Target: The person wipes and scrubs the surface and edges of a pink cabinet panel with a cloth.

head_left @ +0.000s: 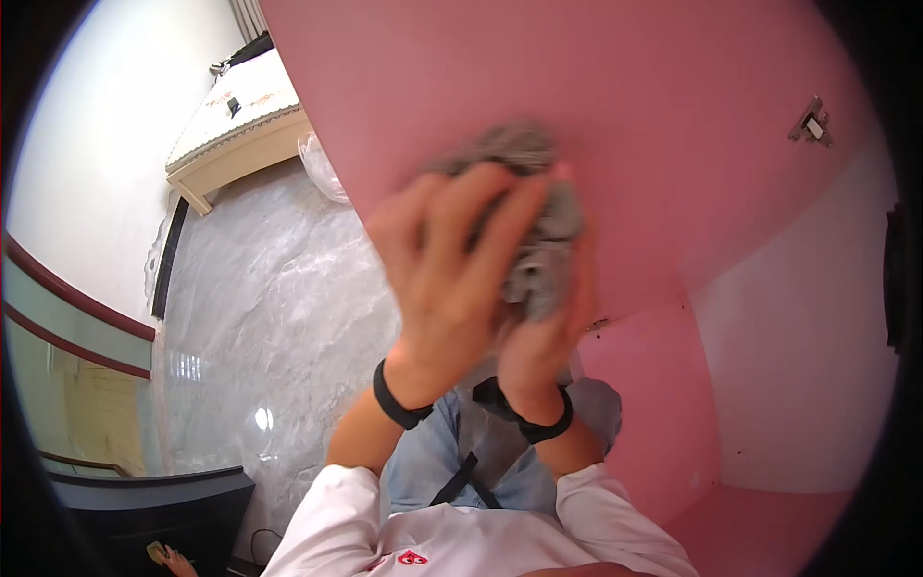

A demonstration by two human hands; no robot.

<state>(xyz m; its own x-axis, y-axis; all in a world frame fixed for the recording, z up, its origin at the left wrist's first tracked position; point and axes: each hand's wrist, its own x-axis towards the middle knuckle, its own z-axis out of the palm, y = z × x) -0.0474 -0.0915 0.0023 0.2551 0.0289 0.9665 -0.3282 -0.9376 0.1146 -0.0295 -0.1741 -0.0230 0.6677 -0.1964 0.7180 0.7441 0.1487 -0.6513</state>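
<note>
A crumpled grey cloth (540,274) is bunched between my two hands, in front of a large pink panel (635,87). My left hand (447,255) has its fingers bent over the cloth's left and upper side. On the cloth's right side is my right hand (548,327), closed around its lower part. Both hands are blurred by motion, and the cloth hides some fingertips. Whether the cloth touches the panel cannot be made out. Each wrist has a black band.
A metal hinge (812,125) sticks out at the panel's upper right. Pink and white cabinet walls (788,385) stand at the right. A bed (240,144) and a plastic bag (322,168) are at the upper left. Another person's hand (174,561) shows at the lower left.
</note>
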